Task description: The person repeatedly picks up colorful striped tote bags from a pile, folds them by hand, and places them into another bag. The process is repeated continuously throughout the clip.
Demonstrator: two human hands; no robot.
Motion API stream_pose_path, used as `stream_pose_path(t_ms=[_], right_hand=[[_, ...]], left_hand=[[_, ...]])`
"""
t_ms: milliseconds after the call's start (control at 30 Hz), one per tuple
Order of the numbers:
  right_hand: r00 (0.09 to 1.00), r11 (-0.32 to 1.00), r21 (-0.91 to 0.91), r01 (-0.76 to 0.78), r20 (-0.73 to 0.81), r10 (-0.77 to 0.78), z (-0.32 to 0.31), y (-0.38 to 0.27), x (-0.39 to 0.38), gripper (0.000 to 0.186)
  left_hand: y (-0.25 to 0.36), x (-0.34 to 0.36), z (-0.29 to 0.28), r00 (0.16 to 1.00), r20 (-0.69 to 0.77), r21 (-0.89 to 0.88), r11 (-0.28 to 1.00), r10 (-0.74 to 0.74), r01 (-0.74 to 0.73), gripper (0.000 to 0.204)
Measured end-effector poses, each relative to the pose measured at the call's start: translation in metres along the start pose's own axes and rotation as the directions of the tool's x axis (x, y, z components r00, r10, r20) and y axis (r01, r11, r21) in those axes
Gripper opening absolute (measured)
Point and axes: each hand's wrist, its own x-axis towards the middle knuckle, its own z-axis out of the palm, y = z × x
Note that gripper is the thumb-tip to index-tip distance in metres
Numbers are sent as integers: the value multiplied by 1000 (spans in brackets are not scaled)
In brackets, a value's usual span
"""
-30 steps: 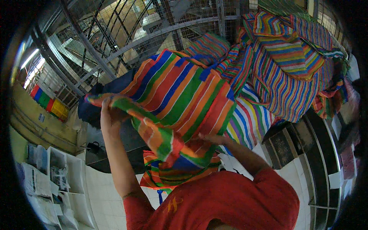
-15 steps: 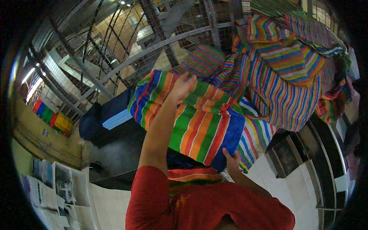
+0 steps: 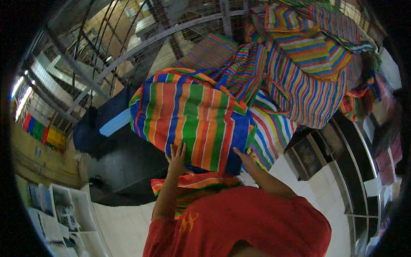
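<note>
Black shows on the bare left part of the table, with a light-blue bundle touching or just beside the striped bag. The bag bulges in front of the person, its blue straps along the far side. The left hand is open, fingers spread on the bag's near edge, seemingly pressing without gripping. The right hand meets the blue end; whether it pinches cloth, I cannot tell. The step in hand looks like straightening the bag; the next move calls for even pressure from both hands, without dragging the white striped cloth or the heap of striped bags farther right.
</note>
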Motion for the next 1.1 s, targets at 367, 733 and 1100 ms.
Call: stream_pose_path(t_ms=[367,733,1100], right_hand=[[820,806,480,346,263,-508,-178,-160,-175,30],[609,735,442,513,416,-675,-159,-220,-243,23],[-487,-510,246,825,766,-419,148,-242,-191,89]], left_hand=[[72,-27,3,830,-540,-374,844,138,-384,129],[104,-43,92,926,-377,-881,315,-16,-353,64],[90,-113,87,930,362,-292,-941,58,172,53]])
